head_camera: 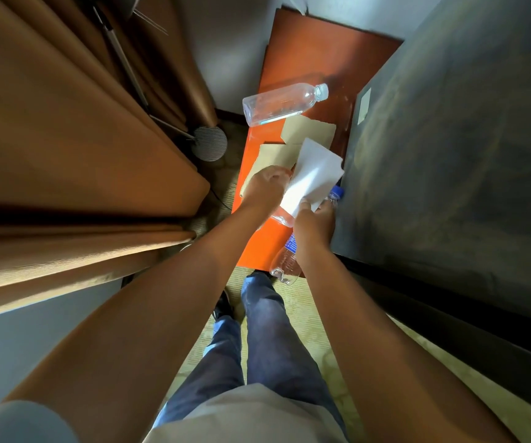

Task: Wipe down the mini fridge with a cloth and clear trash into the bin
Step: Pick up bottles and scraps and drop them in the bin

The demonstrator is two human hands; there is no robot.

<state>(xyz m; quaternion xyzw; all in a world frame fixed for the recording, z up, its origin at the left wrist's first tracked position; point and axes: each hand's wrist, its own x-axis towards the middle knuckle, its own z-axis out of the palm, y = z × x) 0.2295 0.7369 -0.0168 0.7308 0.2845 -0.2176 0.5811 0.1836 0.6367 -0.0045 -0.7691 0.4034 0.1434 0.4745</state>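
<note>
**Over the orange tabletop: trash being gathered**

Nearest the body, the right hand [313, 223] curls around a blue-capped bottle [286, 260] and pinches a white sheet [313, 174] against it; the bottle's long axis runs from its base by the knees up to its cap [337, 190] beside the dark fridge [449, 155]. Just left, the left hand [265, 185] has its fingers curled down onto a cardboard piece [273, 156], seemingly gripping its near edge. Beyond lies a second cardboard piece [309, 129], touching the first. Farthest, a clear bottle [281, 103] lies on its side across the tabletop [305, 59], cap pointing right, well ahead of both hands. The left hand looks nearer to it. No bin shows.
</note>
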